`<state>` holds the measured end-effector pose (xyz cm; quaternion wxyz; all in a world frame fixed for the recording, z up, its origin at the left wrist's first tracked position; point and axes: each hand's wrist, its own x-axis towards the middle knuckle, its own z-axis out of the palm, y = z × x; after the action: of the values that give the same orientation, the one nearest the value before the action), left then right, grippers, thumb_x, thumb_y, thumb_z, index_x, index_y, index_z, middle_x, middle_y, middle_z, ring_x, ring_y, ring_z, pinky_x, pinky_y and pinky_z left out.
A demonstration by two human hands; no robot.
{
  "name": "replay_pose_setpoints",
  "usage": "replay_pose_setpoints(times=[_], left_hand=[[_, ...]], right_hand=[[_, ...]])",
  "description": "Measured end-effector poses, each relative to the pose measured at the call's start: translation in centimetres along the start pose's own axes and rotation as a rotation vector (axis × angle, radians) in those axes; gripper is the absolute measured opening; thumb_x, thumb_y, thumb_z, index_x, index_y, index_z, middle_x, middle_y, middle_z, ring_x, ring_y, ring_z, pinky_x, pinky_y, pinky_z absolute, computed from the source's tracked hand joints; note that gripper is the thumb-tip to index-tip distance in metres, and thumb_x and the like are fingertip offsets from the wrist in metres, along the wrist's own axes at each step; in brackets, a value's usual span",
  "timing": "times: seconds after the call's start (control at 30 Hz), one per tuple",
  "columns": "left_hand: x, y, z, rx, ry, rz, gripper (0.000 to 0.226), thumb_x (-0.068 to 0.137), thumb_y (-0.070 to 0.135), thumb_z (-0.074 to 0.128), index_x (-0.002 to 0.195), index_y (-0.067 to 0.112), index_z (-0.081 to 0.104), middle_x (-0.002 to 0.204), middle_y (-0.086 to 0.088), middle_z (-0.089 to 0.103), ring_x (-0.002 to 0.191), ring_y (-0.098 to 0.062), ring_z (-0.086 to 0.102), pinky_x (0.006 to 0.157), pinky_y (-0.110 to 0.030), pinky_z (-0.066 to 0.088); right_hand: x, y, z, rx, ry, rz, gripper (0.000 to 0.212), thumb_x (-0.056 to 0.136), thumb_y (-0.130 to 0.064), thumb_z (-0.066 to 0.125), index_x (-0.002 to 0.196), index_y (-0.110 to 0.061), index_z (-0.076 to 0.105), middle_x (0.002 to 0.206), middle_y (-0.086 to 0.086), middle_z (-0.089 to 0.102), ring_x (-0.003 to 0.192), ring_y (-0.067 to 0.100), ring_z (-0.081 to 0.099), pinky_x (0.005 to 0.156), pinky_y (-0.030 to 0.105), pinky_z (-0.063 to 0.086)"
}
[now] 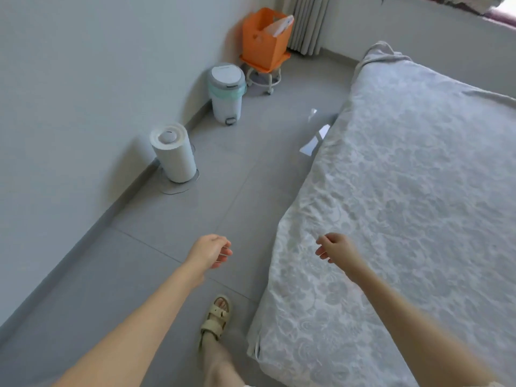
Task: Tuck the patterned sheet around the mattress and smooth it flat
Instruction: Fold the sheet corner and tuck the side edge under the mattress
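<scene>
– Head view: where is the patterned sheet (405, 177) seen?

– It is spread over the mattress (255, 339), which is laid on the tiled floor (167, 247) at the right. The top is covered down to the near left corner. Creases are seen along the left edge, where the cloth is draped down the side.

– How are the hands held?

– The left hand (210, 251) is held out over the bare floor, fingers loosely curled, nothing gripped. The right hand (335, 247) is held over the sheet's left edge, fingers likewise loose and apart, with nothing seen between them. Whether the cloth is touched cannot be told.

– What containers are noted?

– Two are found by the wall (83, 79) at the left. An orange box (262, 43) is set on a small wheeled stool (264, 76) in the far corner. A flat white thing (280, 25) is seen sticking up out of its open top; what it is cannot be made out. Just beside the stool a pale pedal bin (227, 93) is stood on the floor. Its lid is down, so its contents are hidden, and a green liner (223, 88) is folded over its rim. Nearer, well apart from the bin, a white cylinder (174, 153) with a round cap is stood on a thin round mat (178, 188). Whether anything is held inside cannot be told.

– Anything else?

– One foot in a cream sandal (215, 317) is planted on the floor, between the left hand and the mattress's near corner.
</scene>
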<state>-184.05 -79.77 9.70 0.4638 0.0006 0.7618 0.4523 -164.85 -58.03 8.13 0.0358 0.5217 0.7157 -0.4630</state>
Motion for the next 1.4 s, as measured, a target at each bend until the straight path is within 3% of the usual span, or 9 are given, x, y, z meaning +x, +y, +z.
replay_pose_setpoints(times=[0.27, 0.6, 0.73, 0.83, 0.97, 1.07, 1.2, 1.3, 1.4], left_hand=[[14.1, 5.6, -0.9, 0.109, -0.103, -0.104, 0.022, 0.094, 0.009, 0.048, 0.072, 0.013, 0.053, 0.069, -0.003, 0.055, 0.059, -0.014, 0.049, 0.055, -0.022, 0.039], [30.5, 14.6, 0.7, 0.125, -0.307, -0.111, 0.016, 0.098, 0.013, 0.041, 0.083, 0.017, 0.047, 0.074, -0.003, 0.064, 0.062, -0.016, 0.056, 0.058, -0.023, 0.040], [36.1, 18.5, 2.6, 0.174, -0.367, -0.064, 0.013, 0.098, 0.013, 0.042, 0.088, 0.015, 0.051, 0.075, -0.003, 0.064, 0.065, -0.016, 0.057, 0.060, -0.024, 0.041], [40.4, 20.9, 5.3, 0.222, -0.387, -0.032, 0.017, 0.096, 0.011, 0.045, 0.082, 0.013, 0.055, 0.076, -0.003, 0.062, 0.067, -0.014, 0.053, 0.059, -0.022, 0.041], [45.9, 23.4, 10.9, 0.229, -0.383, -0.027, 0.009, 0.096, 0.012, 0.046, 0.092, 0.010, 0.054, 0.084, -0.005, 0.059, 0.070, -0.013, 0.053, 0.055, -0.018, 0.044], [49.8, 24.6, 16.4, 0.264, -0.392, -0.034, 0.017, 0.097, 0.018, 0.044, 0.113, 0.015, 0.046, 0.093, -0.006, 0.060, 0.084, -0.020, 0.055, 0.075, -0.030, 0.049], [55.2, 24.1, 24.0, 0.479, -0.501, -0.011, 0.026, 0.098, 0.026, 0.042, 0.116, 0.010, 0.052, 0.109, -0.011, 0.062, 0.105, -0.027, 0.056, 0.094, -0.036, 0.043], [59.5, 23.3, 28.9, 0.489, -0.483, -0.086, 0.028, 0.098, 0.026, 0.042, 0.116, 0.010, 0.056, 0.123, -0.011, 0.059, 0.115, -0.029, 0.054, 0.096, -0.038, 0.043], [63.2, 22.7, 33.9, 0.223, -0.376, -0.224, 0.038, 0.099, 0.019, 0.041, 0.136, 0.008, 0.042, 0.135, -0.010, 0.051, 0.111, -0.024, 0.053, 0.085, -0.031, 0.047]], right_hand=[[10.6, -3.9, 4.5, -0.080, 0.141, 0.238, 0.038, 0.093, -0.026, 0.046, 0.088, 0.008, 0.064, 0.076, 0.014, 0.070, 0.063, 0.020, 0.054, 0.057, 0.030, 0.041], [23.6, -8.6, 5.9, -0.110, 0.391, 0.461, 0.054, 0.094, -0.046, 0.042, 0.059, -0.005, 0.051, 0.062, 0.017, 0.062, 0.053, 0.018, 0.046, 0.054, 0.027, 0.035], [29.6, -10.6, 5.6, -0.226, 0.496, 0.486, 0.050, 0.095, -0.044, 0.042, 0.053, -0.017, 0.038, 0.049, -0.004, 0.039, 0.045, 0.013, 0.036, 0.047, 0.024, 0.029], [33.8, -11.2, 4.4, -0.303, 0.545, 0.484, 0.040, 0.093, -0.050, 0.043, 0.094, -0.015, 0.063, 0.087, 0.000, 0.066, 0.080, 0.020, 0.062, 0.065, 0.030, 0.045], [39.7, -9.9, 0.4, -0.425, 0.605, 0.453, 0.055, 0.093, -0.049, 0.045, 0.135, -0.014, 0.045, 0.126, 0.006, 0.059, 0.114, 0.026, 0.054, 0.078, 0.036, 0.047], [44.2, -7.4, -3.1, -0.441, 0.593, 0.492, 0.064, 0.093, -0.052, 0.042, 0.145, -0.016, 0.032, 0.142, 0.006, 0.046, 0.129, 0.027, 0.042, 0.092, 0.042, 0.044], [49.6, -3.4, -7.1, -0.463, 0.518, 0.607, 0.069, 0.093, -0.061, 0.027, 0.150, -0.025, 0.016, 0.156, 0.007, 0.023, 0.142, 0.028, 0.021, 0.113, 0.053, 0.018], [51.7, 0.6, -8.2, -0.429, 0.415, 0.679, 0.071, 0.090, -0.067, 0.018, 0.151, -0.031, 0.005, 0.159, 0.003, 0.009, 0.145, 0.025, 0.010, 0.113, 0.058, 0.005], [52.3, 3.5, -6.9, -0.346, 0.392, 0.670, 0.070, 0.089, -0.068, 0.017, 0.148, -0.037, -0.006, 0.159, -0.003, -0.003, 0.146, 0.020, -0.004, 0.114, 0.058, -0.002]])
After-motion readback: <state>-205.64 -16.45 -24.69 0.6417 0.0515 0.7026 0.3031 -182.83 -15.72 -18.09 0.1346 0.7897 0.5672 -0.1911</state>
